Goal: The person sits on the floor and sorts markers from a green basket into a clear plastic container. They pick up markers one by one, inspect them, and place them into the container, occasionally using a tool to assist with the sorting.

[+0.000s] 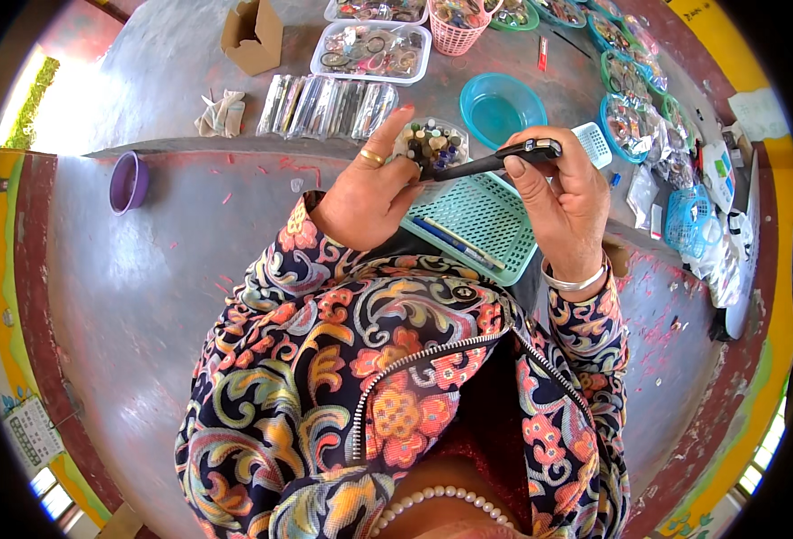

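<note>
My left hand [374,189], a gold ring on one finger, is closed on the thin end of a long black tool [473,167], its index finger stretched out. Around the tool's thicker, glossy end the fingers and thumb of my right hand [563,198] are wrapped; that wrist wears a silver bangle. The tool's exact kind is unclear. Below it, a light green plastic basket [524,260] rests at my lap with a few pens [459,242] inside. Just behind my hands is a clear tub [458,135] of small dark, white and blue pieces, partly hidden.
Wrapped pen packs [325,106] lie on the grey table, near a white tray of bagged rings [422,72], a cardboard box [255,38] and gloves [220,114]. A teal bowl [504,90] stands behind my hands. Several filled baskets line the right. A purple basin [129,182] sits left.
</note>
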